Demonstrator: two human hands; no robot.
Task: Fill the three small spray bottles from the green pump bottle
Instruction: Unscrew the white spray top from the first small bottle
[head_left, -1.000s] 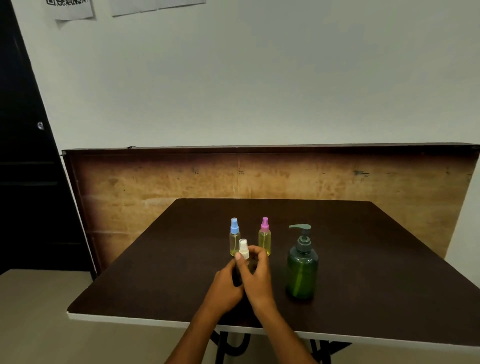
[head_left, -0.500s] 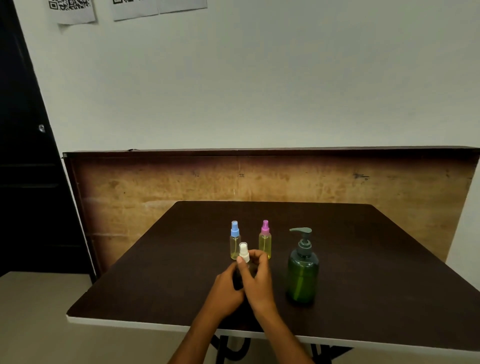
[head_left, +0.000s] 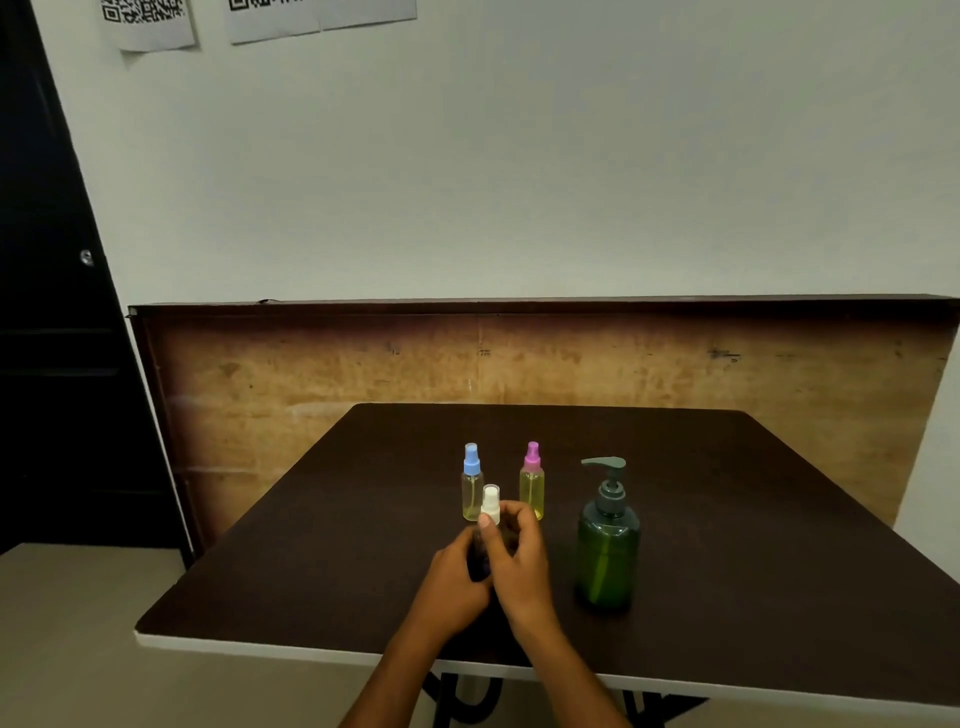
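Observation:
A small white-capped spray bottle (head_left: 490, 504) stands between my hands near the table's middle. My left hand (head_left: 451, 582) grips its body, which is mostly hidden. My right hand (head_left: 521, 558) pinches the white cap from the right with thumb and fingers. Just behind stand a blue-capped spray bottle (head_left: 471, 483) and a pink-capped spray bottle (head_left: 532, 480), both holding yellowish liquid. The green pump bottle (head_left: 608, 540) stands upright to the right of my hands, untouched.
The dark brown table (head_left: 753, 545) has a white front edge close to me. A worn wooden board (head_left: 311, 374) leans against the wall behind it. A dark door (head_left: 47, 312) is at the left, floor below.
Both hands keep hold of the white-capped bottle in the same spot. My view has tilted down slightly; the bottles have not moved.

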